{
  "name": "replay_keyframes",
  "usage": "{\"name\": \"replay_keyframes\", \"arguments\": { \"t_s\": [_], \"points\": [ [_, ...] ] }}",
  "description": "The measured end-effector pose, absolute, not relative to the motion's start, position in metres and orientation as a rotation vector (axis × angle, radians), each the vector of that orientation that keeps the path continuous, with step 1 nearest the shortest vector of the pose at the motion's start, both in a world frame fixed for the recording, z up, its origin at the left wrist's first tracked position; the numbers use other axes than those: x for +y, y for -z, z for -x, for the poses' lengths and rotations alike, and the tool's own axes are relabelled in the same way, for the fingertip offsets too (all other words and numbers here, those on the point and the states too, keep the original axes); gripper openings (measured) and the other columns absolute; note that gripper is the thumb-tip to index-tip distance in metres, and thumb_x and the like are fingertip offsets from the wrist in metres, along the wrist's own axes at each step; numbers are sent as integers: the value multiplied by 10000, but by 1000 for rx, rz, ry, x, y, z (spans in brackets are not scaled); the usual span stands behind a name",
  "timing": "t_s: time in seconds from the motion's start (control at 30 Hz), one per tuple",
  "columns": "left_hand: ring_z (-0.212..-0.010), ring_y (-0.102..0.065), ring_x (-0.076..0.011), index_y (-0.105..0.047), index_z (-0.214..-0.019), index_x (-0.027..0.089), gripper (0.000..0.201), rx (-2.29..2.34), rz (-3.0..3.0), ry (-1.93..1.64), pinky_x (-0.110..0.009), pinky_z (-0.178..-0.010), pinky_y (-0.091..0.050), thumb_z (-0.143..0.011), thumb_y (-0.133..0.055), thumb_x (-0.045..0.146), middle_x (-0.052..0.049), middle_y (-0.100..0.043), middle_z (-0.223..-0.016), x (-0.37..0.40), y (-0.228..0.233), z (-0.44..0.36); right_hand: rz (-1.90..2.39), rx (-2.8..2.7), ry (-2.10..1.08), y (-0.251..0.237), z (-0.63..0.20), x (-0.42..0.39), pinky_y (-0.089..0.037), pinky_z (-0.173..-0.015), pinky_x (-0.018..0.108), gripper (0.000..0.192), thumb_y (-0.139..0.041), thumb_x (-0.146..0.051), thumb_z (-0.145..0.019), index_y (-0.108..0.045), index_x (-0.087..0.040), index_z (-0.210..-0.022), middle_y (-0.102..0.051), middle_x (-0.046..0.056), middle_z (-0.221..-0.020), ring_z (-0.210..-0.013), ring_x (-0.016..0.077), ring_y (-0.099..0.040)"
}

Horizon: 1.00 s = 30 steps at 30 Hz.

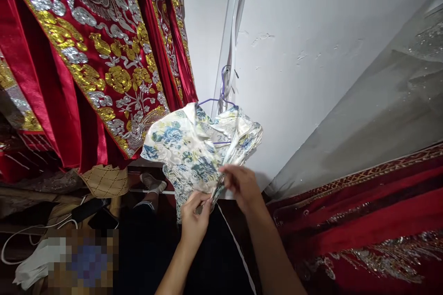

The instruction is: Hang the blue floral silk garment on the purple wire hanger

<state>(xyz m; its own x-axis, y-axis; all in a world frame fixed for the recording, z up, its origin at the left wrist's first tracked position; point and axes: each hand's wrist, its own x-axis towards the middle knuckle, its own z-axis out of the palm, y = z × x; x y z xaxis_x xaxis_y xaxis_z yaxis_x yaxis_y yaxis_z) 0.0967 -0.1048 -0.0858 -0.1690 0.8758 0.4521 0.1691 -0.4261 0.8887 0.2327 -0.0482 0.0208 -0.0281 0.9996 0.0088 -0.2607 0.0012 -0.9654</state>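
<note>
Floral dress (187, 147), cream with blue flowers, on a purple hanger (221, 97), centre, against the white wall (311, 55). Left hand (194, 219) pinched closed on its lower edge; right hand (242, 186) closed on the same edge, just beside. Red embroidered robes (86, 55) hang far left; red cloth (363, 221) near right.

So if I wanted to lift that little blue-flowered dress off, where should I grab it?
Probably by the purple hanger, at its hook, reaching in from the front and a little above. The floral dress hangs crumpled and slippery-looking on it, so the cloth itself gives no firm hold. The left hand and right hand pinch only its lower front edge, which suits handling the fabric, not lifting it.
</note>
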Motion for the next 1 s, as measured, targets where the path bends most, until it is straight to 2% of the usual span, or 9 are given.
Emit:
{"name": "replay_keyframes", "arguments": {
  "t_s": [0.1,0.23,0.33,0.47,0.57,0.67,0.8,0.9,1.0],
  "points": [
    [-769,-632,-187,-747,-875,171,161,1237,-1586,-1535,-261,-671,-508,-924,-610,241,-63,-656,-812,-104,93,-87,824,-966,-1362,-69,-237,-11,-184,-370,196,254,-765,-360,-726,-743,-107,-735,-513,-32,-440,-372,37,-295],
    [-734,-634,-177,-737,-839,170,172,1311,-1623,-1542,-247,-622,-498,-919,-624,272,-52,-649,-789,-91,102,-63,702,-982,-1268,-108,-225,3,-163,-355,190,225,-728,-341,-744,-721,-117,-729,-538,-16,-454,-371,47,-342],
    [-859,-679,-206,-749,-947,187,138,1347,-1695,-1571,-301,-778,-542,-913,-644,271,-60,-704,-888,-77,87,-48,707,-1155,-1186,-102,-209,-12,-253,-386,193,240,-646,-357,-847,-709,-138,-774,-584,-6,-487,-395,64,-396],
    [-1040,-676,-209,-614,-1346,258,401,1293,-1790,-1739,-359,-955,-521,-945,-619,257,-75,-703,-1157,-57,15,-44,733,-1278,-1108,-91,-197,-27,-324,-447,208,266,-568,-363,-910,-677,-160,-778,-574,-20,-493,-434,79,-417],
    [-1011,-657,-188,-547,-1424,274,447,1176,-2064,-1890,-365,-958,-506,-980,-560,228,-69,-681,-1151,-37,-57,-50,729,-1323,-1056,-100,-198,-25,-327,-458,223,268,-546,-353,-908,-666,-169,-755,-563,-19,-494,-435,85,-422],
    [-1002,-621,-198,-653,-1270,221,304,1154,-2450,-1780,-376,-922,-496,-982,-557,242,-62,-673,-1064,-14,-107,-56,713,-1353,-963,-111,-198,-15,-334,-482,235,266,-545,-367,-908,-665,-179,-764,-549,-19,-515,-466,97,-443],
    [-965,-611,-198,-704,-997,171,139,1168,-2661,-1813,-371,-905,-471,-965,-591,247,-50,-681,-959,0,-129,-54,719,-1332,-838,-88,-194,10,-316,-516,245,252,-566,-370,-878,-629,-186,-719,-500,-26,-567,-524,102,-420],
    [-966,-623,-184,-694,-969,166,111,1223,-2350,-2150,-352,-916,-468,-950,-625,252,-45,-694,-970,-1,-130,-34,840,-1357,-858,-46,-194,20,-281,-519,257,230,-565,-322,-841,-612,-187,-661,-490,-26,-581,-528,103,-379],
    [-892,-633,-150,-677,-968,173,145,1128,-1607,-2446,-293,-859,-502,-935,-654,313,-26,-674,-933,3,-121,-1,967,-1298,-961,-6,-196,8,-253,-509,270,261,-560,-328,-819,-582,-198,-594,-428,-37,-515,-503,112,-359]
  ]
}}
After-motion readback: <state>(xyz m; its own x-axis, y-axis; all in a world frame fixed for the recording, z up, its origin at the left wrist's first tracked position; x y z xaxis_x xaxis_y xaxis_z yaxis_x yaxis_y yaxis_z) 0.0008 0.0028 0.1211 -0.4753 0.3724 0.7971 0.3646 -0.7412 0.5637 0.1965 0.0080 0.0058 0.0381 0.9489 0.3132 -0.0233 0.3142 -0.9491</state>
